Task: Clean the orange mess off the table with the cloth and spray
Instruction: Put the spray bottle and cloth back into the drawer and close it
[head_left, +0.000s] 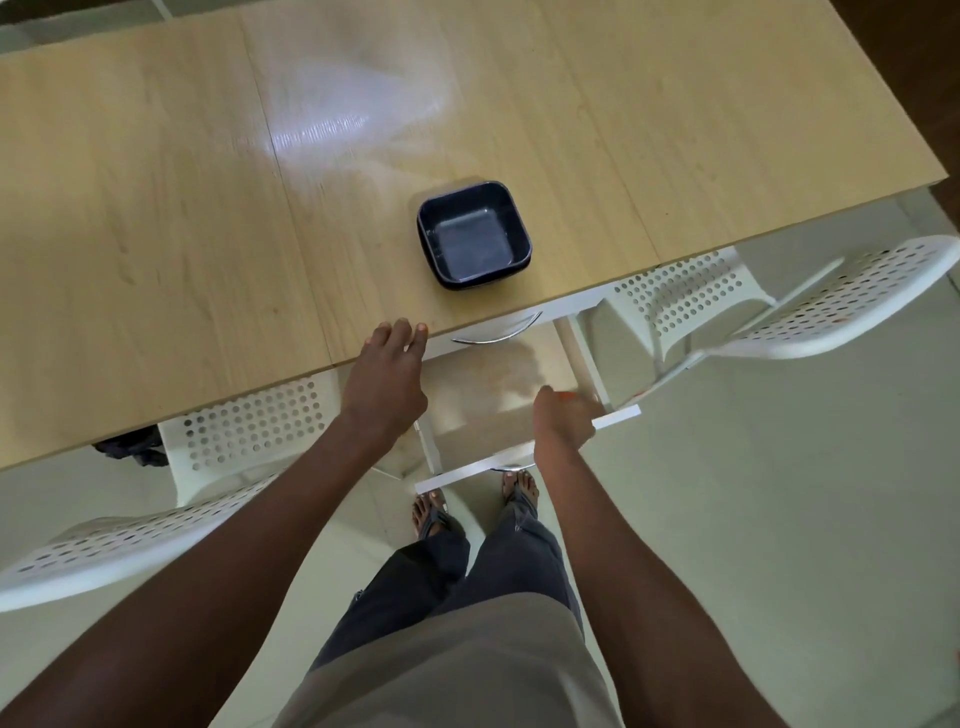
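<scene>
Worktop (156, 208) of pale wood-grain laminate fills the upper view, with window light glaring on its middle panel. Dark square bowls (474, 234), stacked, stand near the front edge. No cloth, spray bottle or orange mess shows on the surface.

Below the edge, a white drawer (498, 405) is pulled out, its inside pale and blurred; a second drawer front with a curved metal handle (496, 332) sits shut above it.

The left hand (387, 379) rests on the worktop's edge, fingers straight and relaxed, holding nothing. The right hand (563, 421) curls over the open drawer's white front panel, its grip closed on that panel; something small and orange shows at its fingertips, too blurred to name.

White perforated chairs (810, 306) flank the person, who stands in sandals on a pale tiled floor (779, 519).
</scene>
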